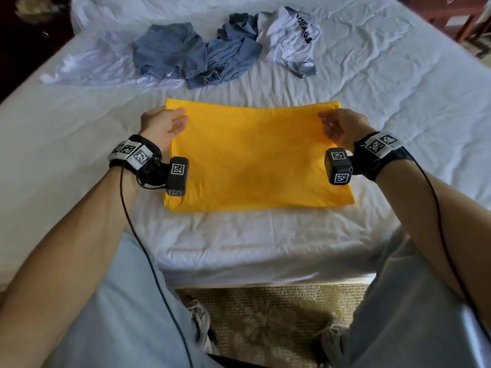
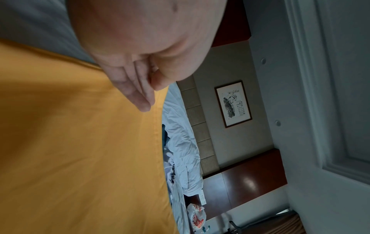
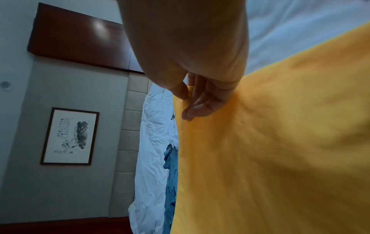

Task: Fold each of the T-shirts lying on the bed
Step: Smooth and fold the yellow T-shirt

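Note:
A yellow T-shirt (image 1: 255, 155) (image 2: 80, 142) (image 3: 280, 142) lies folded into a flat rectangle in the middle of the white bed (image 1: 265, 248). My left hand (image 1: 170, 112) (image 2: 154, 93) is at its far left corner, thumb against nearly straight fingers, pinching the cloth edge. At the far right corner my right hand (image 1: 325, 115) (image 3: 186, 102) pinches the hem between thumb and fingers. Beyond it lie two crumpled blue T-shirts (image 1: 170, 49) (image 1: 233, 57), a white one with black print (image 1: 289, 41) and a pale one (image 1: 87, 70), all unfolded.
The bed's near edge runs between my knees, with a patterned rug (image 1: 265, 314) below it. A crumpled white duvet (image 1: 159, 6) lies at the head of the bed. A dark wooden chair (image 1: 467, 19) stands far right. Bare sheet lies on both sides of the yellow shirt.

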Demonstrator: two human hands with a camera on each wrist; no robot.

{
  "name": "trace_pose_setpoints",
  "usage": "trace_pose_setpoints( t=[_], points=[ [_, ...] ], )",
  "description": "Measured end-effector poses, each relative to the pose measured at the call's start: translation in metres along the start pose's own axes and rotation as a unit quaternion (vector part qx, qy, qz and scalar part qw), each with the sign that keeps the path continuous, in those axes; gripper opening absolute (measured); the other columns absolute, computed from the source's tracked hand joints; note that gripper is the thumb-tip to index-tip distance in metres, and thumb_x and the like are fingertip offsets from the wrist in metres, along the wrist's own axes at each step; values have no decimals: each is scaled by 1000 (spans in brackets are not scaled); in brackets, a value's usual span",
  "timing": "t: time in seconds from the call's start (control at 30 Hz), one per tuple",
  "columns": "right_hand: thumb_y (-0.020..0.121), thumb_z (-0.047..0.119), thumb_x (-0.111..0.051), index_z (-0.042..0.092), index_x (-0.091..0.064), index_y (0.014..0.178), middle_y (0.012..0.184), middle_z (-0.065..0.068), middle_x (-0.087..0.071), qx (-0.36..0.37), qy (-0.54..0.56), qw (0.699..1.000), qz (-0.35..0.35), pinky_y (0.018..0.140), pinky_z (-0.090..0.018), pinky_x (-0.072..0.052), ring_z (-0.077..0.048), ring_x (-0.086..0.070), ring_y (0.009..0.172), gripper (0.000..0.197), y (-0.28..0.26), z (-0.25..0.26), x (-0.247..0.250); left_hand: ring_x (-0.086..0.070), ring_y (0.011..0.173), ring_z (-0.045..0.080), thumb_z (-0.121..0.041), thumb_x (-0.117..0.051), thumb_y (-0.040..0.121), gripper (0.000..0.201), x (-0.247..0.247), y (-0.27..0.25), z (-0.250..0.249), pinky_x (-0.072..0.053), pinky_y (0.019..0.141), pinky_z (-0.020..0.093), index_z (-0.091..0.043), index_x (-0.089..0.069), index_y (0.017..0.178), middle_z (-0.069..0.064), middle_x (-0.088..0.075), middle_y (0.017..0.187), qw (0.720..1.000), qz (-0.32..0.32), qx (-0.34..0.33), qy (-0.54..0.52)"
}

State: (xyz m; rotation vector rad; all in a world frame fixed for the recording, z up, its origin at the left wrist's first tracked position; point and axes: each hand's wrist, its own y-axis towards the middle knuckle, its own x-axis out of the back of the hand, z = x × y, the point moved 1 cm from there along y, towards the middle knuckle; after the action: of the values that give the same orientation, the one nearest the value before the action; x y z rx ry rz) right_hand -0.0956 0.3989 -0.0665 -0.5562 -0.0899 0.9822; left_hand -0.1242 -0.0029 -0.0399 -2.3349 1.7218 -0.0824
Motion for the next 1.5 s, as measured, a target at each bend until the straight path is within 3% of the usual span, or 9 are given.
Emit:
trace_pose_setpoints(
  t=[0.53, 0.77, 0.9, 1.0, 1.07, 1.17, 1.27, 1.37, 1.5],
  points=[
    [102, 4, -51, 4, -64, 92, 65, -7, -71, -46, -99, 994, -24, 42, -20, -47, -12, -57, 52, 16, 76, 1, -27, -73, 103, 20, -2, -58, 101, 20, -9, 72, 35, -60, 73, 27, -5, -64, 120, 11, -71, 121, 995, 31, 26, 87],
    [105, 10, -47, 7, -54, 116, 87, -8, -73, -27, -121, 992, -32, 47, -24, -53, -12, -62, 57, 14, 67, 0, -32, -64, 120, 24, 4, -44, 105, 65, -14, 71, 42, -57, 77, 26, -7, -14, 161, 16, -46, 152, 991, 63, 49, 108],
    [99, 13, -54, 9, -38, 148, 108, -12, -70, 59, -226, 972, -9, 60, -34, -61, -18, -69, 69, 51, 55, -3, -45, -56, 131, 23, 3, -42, 104, 71, -16, 66, 34, -54, 92, 29, -10, -4, 163, 12, -32, 161, 984, 84, 29, 152],
    [97, 23, -60, 17, -31, 156, 123, -14, -62, 187, -399, 897, 39, 88, -42, -57, -27, -66, 97, 66, 29, -11, -62, -56, 120, 17, -2, -55, 99, 68, -18, 51, 23, -52, 92, 29, -9, -25, 160, 5, -48, 140, 971, 61, -6, 231],
    [99, 29, -62, 15, -32, 157, 142, -18, -55, 270, -514, 808, 98, 98, -37, -47, -32, -58, 124, 66, 0, -20, -78, -57, 100, 17, -7, -66, 89, 46, -17, 31, 14, -51, 79, 29, -11, -52, 133, 3, -55, 110, 960, 62, -35, 272],
    [102, 36, -60, 14, -29, 159, 156, -15, -42, 339, -579, 706, 227, 110, -38, -38, -33, -43, 141, 69, -50, -48, -103, -61, 83, 11, -6, -69, 91, 19, -5, -6, 7, -46, 62, 22, -19, -55, 92, -3, -64, 80, 937, 79, -74, 331],
    [100, 53, -55, 27, -13, 164, 169, -10, -17, 340, -643, 603, 329, 121, -56, -24, -33, -16, 155, 81, -89, -86, -118, -60, 88, 15, -26, -82, 84, 34, 29, -27, 15, -47, 73, 31, -13, -60, 106, 4, -68, 102, 884, 91, -64, 453],
    [97, 68, -47, 40, 5, 162, 172, -3, 8, 307, -712, 510, 372, 123, -62, -9, -34, 3, 157, 88, -116, -119, -121, -53, 66, 17, -59, -87, 59, 52, 64, -45, 34, -39, 63, 35, -16, -65, 77, 0, -60, 69, 804, 135, -1, 580],
    [92, 79, -39, 45, 19, 157, 169, 2, 23, 279, -764, 445, 374, 122, -64, 1, -33, 15, 156, 94, -125, -149, -120, -56, 58, 15, -40, -87, 78, 37, 93, -61, 56, -41, 63, 28, -10, -70, 64, 3, -67, 60, 798, 153, 22, 582]
  ],
)
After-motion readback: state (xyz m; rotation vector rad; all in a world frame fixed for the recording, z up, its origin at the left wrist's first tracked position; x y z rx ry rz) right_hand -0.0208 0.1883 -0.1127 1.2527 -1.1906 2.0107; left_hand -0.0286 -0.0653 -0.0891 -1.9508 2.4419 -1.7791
